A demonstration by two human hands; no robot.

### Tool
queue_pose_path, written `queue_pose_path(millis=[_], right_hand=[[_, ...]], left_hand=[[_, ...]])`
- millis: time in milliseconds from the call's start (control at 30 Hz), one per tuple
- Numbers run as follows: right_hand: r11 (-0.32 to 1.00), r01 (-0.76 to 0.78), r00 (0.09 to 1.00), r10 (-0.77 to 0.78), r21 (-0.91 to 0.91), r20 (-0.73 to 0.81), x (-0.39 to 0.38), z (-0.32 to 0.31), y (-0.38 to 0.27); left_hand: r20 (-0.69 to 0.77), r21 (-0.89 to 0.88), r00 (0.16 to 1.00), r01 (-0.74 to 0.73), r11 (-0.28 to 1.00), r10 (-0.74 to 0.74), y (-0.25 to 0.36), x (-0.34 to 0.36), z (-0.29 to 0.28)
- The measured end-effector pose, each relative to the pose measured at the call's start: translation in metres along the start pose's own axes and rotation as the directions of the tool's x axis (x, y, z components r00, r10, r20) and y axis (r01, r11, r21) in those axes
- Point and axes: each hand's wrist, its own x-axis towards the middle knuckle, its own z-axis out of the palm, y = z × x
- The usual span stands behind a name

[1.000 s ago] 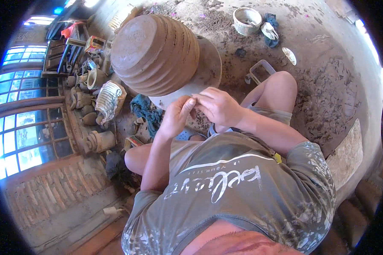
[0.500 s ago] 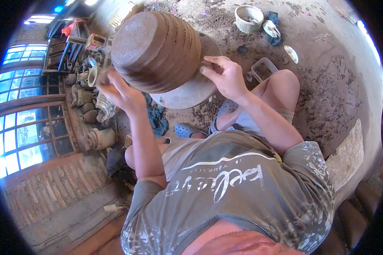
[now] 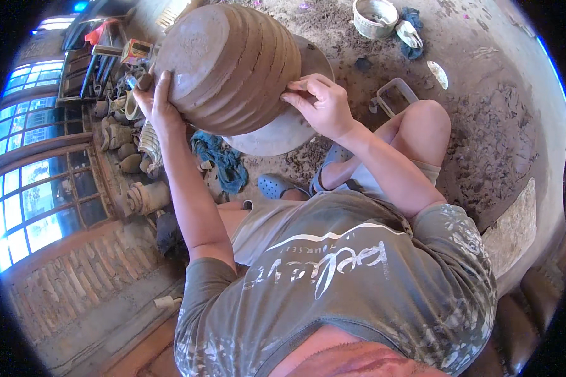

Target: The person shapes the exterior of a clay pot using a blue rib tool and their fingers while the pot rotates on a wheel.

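Note:
A large upturned brown clay pot (image 3: 226, 69) with ridged sides rests tilted on a round pale wheel-head (image 3: 267, 143). My left hand (image 3: 158, 103) is at the pot's left side, one finger raised against it, the others closed near a small dark piece that I cannot clearly make out. At the right side, my right hand (image 3: 317, 107) has thumb and forefinger pinched close at a ridge; whatever is between them is hidden.
A bucket (image 3: 374, 22), a clear container (image 3: 396, 94) and wet clay (image 3: 484, 138) lie on the floor to the right. Pots and clutter (image 3: 129, 163), a teal cloth (image 3: 226, 173) and windows (image 3: 38, 207) are on the left. My bent knee (image 3: 427, 122) borders the pot.
My hands were together below the pot a second ago; they have parted to its two sides. The left moved up and left, the right up. The pot appears slightly higher in view.

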Motion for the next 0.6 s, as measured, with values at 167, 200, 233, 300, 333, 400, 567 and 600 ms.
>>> queue_pose_path(millis=[167,200,233,300,333,400,567,600], right_hand=[[0.997,-0.074,0.996,0.072,0.032,0.062,0.005,-0.007,0.000],[0.997,-0.063,0.995,0.060,0.035,0.084,0.008,-0.009,0.006],[0.998,-0.052,0.993,0.048,0.035,0.105,0.013,-0.011,0.011],[0.986,-0.162,0.969,0.152,0.032,0.195,0.024,-0.017,0.017],[0.977,-0.210,0.953,0.197,0.033,0.232,0.032,-0.021,0.019],[0.956,-0.293,0.902,0.284,-0.022,0.324,0.051,-0.028,0.029],[0.964,-0.261,0.846,0.255,-0.053,0.467,0.093,-0.042,0.061],[0.944,-0.320,0.827,0.238,0.078,0.509,0.097,-0.043,0.087]], left_hand=[[0.097,-0.032,0.994,0.051,0.998,-0.048,-0.003,0.011,-0.014],[0.127,-0.043,0.991,0.050,0.998,-0.044,-0.010,0.017,-0.022],[0.141,-0.025,0.989,0.047,0.999,-0.043,-0.008,0.018,-0.020],[0.167,0.012,0.985,0.041,0.999,-0.042,-0.003,0.017,-0.017],[0.183,0.010,0.983,0.028,1.000,-0.030,-0.003,0.020,-0.019],[0.202,0.000,0.979,0.011,1.000,-0.010,-0.010,0.024,-0.026],[0.143,0.028,0.989,0.022,0.999,-0.026,-0.009,0.023,-0.023],[0.130,0.014,0.991,0.029,0.999,-0.031,-0.010,0.023,-0.020]])
